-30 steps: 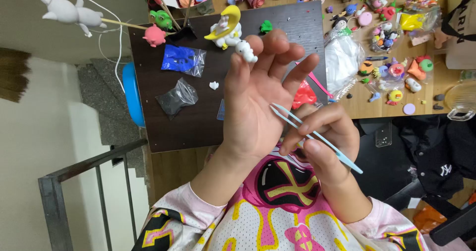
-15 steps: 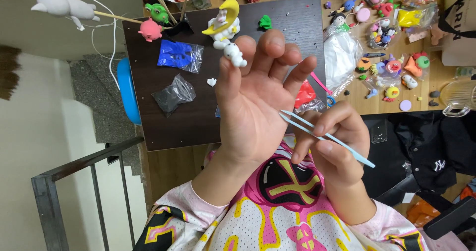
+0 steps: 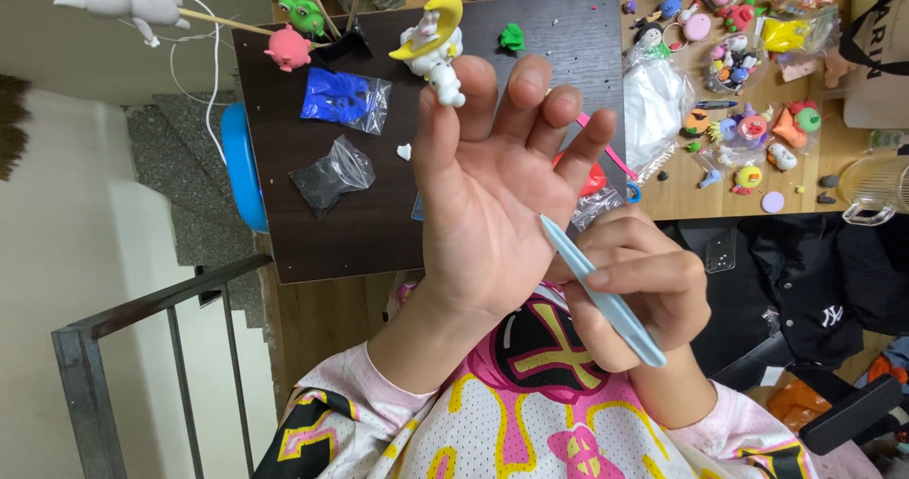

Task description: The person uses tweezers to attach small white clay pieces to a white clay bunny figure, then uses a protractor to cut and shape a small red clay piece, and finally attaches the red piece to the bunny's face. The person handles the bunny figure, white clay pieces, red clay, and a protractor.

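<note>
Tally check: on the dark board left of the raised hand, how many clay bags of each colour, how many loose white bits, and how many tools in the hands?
Blue bag: 1
Black bag: 1
White bit: 1
Pale blue tool, in the right hand: 1
Total: 4
</note>
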